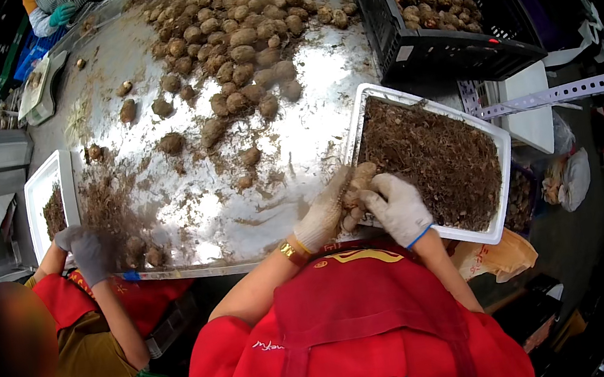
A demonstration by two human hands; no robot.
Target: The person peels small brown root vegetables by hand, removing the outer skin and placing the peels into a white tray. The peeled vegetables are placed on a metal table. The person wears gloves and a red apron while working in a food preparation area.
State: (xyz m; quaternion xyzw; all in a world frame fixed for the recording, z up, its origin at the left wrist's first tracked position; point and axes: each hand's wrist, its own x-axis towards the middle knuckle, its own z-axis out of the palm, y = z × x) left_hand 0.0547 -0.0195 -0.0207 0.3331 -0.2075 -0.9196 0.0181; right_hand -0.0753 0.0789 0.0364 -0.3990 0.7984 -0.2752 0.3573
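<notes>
Small pale brown taro corms (362, 176) are bunched between my two gloved hands, at the left rim of a white foam box (503, 182). My left hand (324, 213), in a knitted white glove, is closed around them from the left. From the right, the bent fingers of my right hand (400, 208), also in a white glove, touch the corms. Whether those fingers grip one is hidden. Brown fibrous peelings (432, 160) fill much of the box beside my right hand. Under my hands lies the near edge of a metal table (262, 235).
A heap of unpeeled taro (238, 34) covers the table's far middle. A black crate (451, 49) of taro stands at the far right. On the left, a co-worker's grey-gloved hands (90, 254) work near another white foam box (67, 182). A green-gloved hand (62, 15) shows at far left.
</notes>
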